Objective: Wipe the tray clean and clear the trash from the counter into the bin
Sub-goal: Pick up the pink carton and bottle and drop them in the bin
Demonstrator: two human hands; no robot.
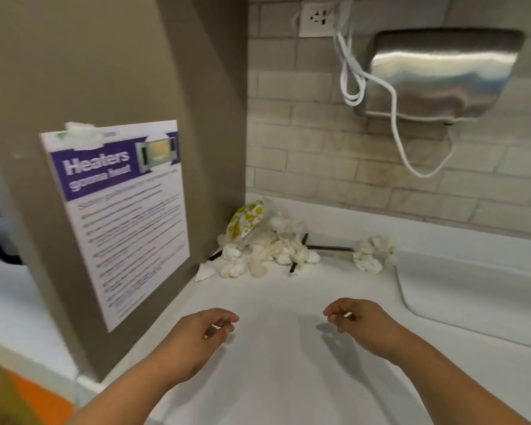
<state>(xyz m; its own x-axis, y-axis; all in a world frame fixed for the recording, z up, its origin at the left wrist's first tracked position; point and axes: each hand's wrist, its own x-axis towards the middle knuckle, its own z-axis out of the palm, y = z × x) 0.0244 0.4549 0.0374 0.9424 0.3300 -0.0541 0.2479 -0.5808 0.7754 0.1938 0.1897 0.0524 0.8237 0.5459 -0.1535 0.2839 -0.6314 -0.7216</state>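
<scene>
I see the trash pile [267, 250] of crumpled napkins heaped in the far left corner of the counter [288, 378], against the cabinet panel [111, 72]. A smiley-print wrapper [246, 219] leans at its back, and black straws [328, 248] poke out to the right. A separate crumpled napkin [371, 256] lies at the straws' right end, by the sink rim [411, 302]. My left hand [196, 335] and right hand [365, 323] hover over the counter's near part, well apart from the pile. Their fingers [224, 320] are loosely curled, holding nothing I can make out.

Crumpled tissues [270, 251] (and a yellow wrapper [246, 218]) heaped in counter's [288, 302] corner.
</scene>
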